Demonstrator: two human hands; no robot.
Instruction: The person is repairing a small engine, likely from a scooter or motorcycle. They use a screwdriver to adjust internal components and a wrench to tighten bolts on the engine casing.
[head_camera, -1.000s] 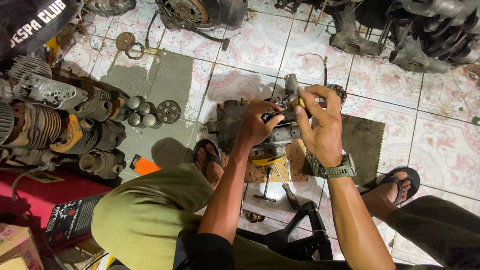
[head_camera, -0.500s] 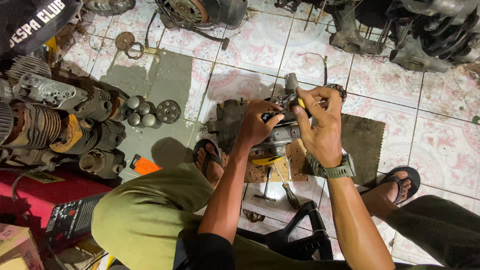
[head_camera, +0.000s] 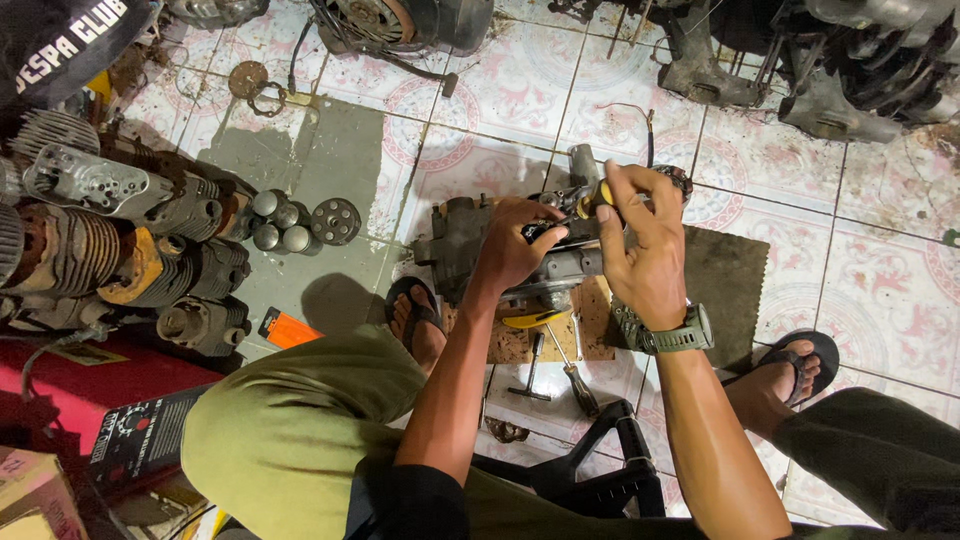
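A grey, oily engine case (head_camera: 462, 236) sits on the tiled floor between my feet. My left hand (head_camera: 512, 245) grips a dark tool handle (head_camera: 540, 232) laid across the top of the case. My right hand (head_camera: 646, 250), with a green wristwatch, closes on a yellow-and-black screwdriver handle (head_camera: 590, 195) just above the engine. A yellow part (head_camera: 524, 318) shows under the case. A dark mat (head_camera: 728, 282) lies beneath and to the right.
Loose hand tools (head_camera: 560, 368) lie by a black stool (head_camera: 600, 470) near my legs. Finned cylinders (head_camera: 130, 250) and small round parts (head_camera: 290, 222) crowd the left. More engines line the far edge (head_camera: 800, 70). An orange tag (head_camera: 288, 328) lies by my left sandal.
Both hands have stayed on the engine; the right hand has shifted slightly with the screwdriver. Nothing else has moved.
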